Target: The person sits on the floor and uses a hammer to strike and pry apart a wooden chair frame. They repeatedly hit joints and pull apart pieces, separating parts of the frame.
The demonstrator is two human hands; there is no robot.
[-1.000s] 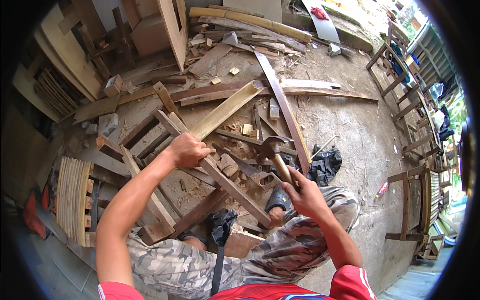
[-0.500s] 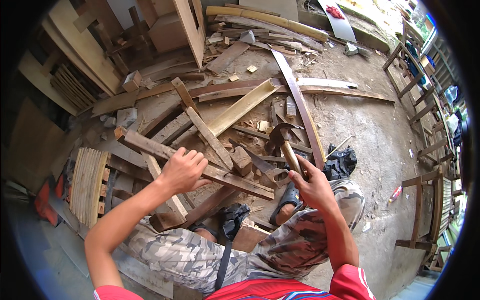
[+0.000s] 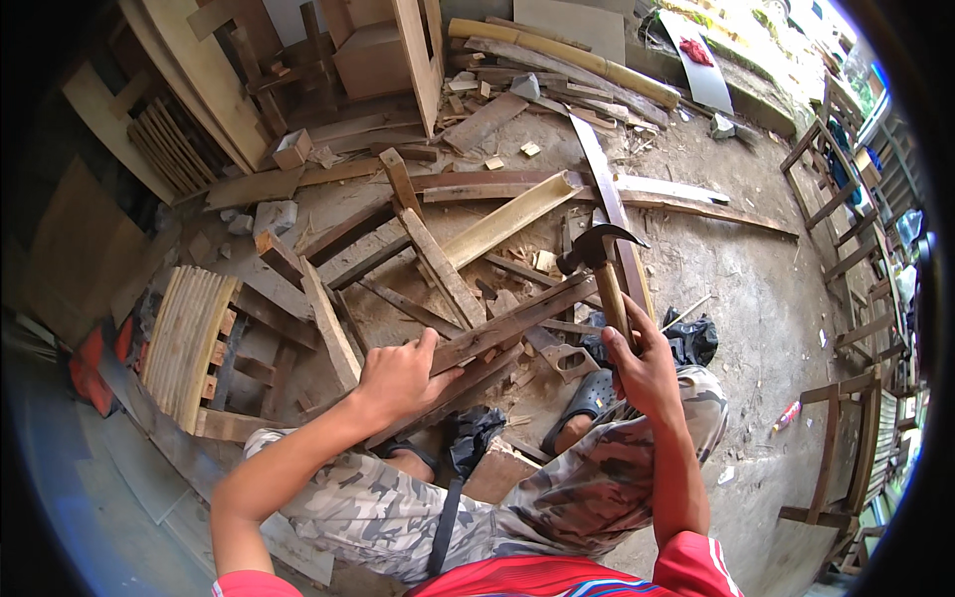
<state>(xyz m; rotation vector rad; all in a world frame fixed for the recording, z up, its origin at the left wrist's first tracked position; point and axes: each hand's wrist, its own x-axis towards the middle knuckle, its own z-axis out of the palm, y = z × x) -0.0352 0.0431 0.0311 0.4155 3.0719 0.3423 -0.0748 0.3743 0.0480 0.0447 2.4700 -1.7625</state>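
Observation:
My left hand is closed around a long dark wooden bar. The bar slants up to the right, and its far end comes close to the hammer. In my right hand, held upright by its wooden handle, is a claw hammer with a dark metal head. A handsaw lies below the bar, its blade partly hidden. Beyond my hands stands a wooden frame of joined pieces. Another dark timber lies just under the held bar.
At left sits a slatted wooden panel. Loose boards, a bamboo pole and offcuts lie at the back. A long plank crosses the floor. Black plastic lies by my right knee. Wooden chairs line the right side.
My left hand has swung the wooden bar round, so its right end is higher and its left end lower. The hammer has moved slightly up and right. The view has shifted a little.

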